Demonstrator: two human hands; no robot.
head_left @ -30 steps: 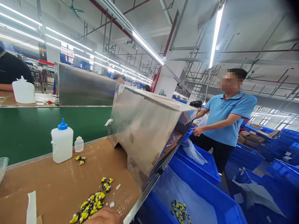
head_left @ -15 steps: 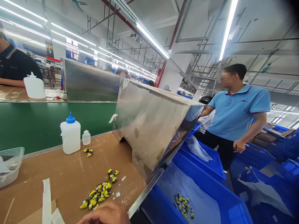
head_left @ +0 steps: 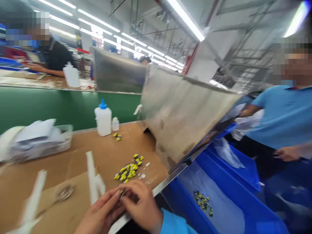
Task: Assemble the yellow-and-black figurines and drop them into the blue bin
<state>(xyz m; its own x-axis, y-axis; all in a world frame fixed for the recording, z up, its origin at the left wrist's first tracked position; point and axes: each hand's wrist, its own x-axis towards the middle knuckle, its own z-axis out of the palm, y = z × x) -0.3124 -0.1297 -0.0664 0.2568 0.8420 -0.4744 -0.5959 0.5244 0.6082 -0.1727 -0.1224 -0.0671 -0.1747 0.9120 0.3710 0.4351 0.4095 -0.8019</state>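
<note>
At the table's front edge my left hand (head_left: 103, 209) and my right hand (head_left: 142, 201) are together, fingers closed in a pinch. Between the fingertips shows a bit of a small yellow-and-black piece (head_left: 122, 193), mostly hidden by the fingers. Just beyond the hands lies a pile of similar yellow-and-black pieces (head_left: 128, 171). A few more pieces (head_left: 117, 136) sit apart, farther back near the bottles. To the right, a blue bin (head_left: 226, 175) lined with plastic holds another heap of the pieces (head_left: 202, 202).
A white bottle with a blue cap (head_left: 103, 120) and a little bottle (head_left: 115, 124) stand at the back. A metal partition (head_left: 180, 113) rises on the right. Left are a clear tub (head_left: 67, 136), paper strips (head_left: 91, 177) and a wire ring (head_left: 65, 192). Co-workers stand left and right.
The view has swung left and down. Both hands now show, joined at the fingertips, where only one hand was visible at the bottom edge. The co-worker at right appears farther right.
</note>
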